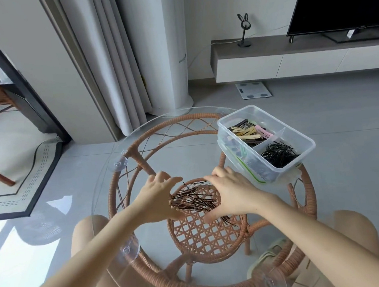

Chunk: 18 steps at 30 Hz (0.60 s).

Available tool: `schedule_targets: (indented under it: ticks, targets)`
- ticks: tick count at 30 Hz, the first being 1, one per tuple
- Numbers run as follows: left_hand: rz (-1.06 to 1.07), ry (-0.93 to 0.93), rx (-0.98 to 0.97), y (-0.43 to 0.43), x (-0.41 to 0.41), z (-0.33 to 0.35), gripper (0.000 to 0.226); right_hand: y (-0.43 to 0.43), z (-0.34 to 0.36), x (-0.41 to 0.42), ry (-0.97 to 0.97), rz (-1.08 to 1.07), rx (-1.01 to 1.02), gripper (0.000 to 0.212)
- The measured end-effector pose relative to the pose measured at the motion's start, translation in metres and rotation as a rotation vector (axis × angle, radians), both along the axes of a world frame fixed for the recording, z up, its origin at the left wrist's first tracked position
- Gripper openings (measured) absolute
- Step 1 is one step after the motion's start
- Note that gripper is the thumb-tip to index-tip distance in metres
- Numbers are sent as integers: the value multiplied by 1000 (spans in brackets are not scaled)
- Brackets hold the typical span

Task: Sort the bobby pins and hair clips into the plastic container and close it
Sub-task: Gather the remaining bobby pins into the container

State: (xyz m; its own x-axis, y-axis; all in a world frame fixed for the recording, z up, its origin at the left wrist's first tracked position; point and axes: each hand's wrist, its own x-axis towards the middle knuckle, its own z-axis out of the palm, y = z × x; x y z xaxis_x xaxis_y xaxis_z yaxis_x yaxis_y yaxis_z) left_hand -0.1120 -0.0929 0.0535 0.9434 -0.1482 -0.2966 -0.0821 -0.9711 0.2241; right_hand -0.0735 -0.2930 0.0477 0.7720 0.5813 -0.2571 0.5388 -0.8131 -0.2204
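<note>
Two hands, our left hand (pixel 158 198) and right hand (pixel 232 192), fingers loosely extended, bracket the bobby pins (pixel 193 201) on the glass tabletop (pixel 184 148).

Left hand (pixel 159 197) and right hand (pixel 231 191) flank loose bobby pins (pixel 192 199) on the glass table (pixel 161 150).

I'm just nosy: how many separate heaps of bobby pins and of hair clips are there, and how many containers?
Bobby pin heaps: 2, the tabletop heap and the boxed heap
Hair clip heap: 1
Plastic container: 1
Total: 4
</note>
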Motion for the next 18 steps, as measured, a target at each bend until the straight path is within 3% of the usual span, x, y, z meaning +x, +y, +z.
schedule_targets:
  ticks: [3,9,18]
  targets:
    - [-75,7,-31,0,7,-5,91,9,-6,-6,2,18,76,90]
    - [-157,-63,-84,-6,10,-2,61,12,-6,-12,-39,4,151,31]
    - [-156,-82,-115,-5,8,-1,44,14,1,-18,-84,155,56,12]
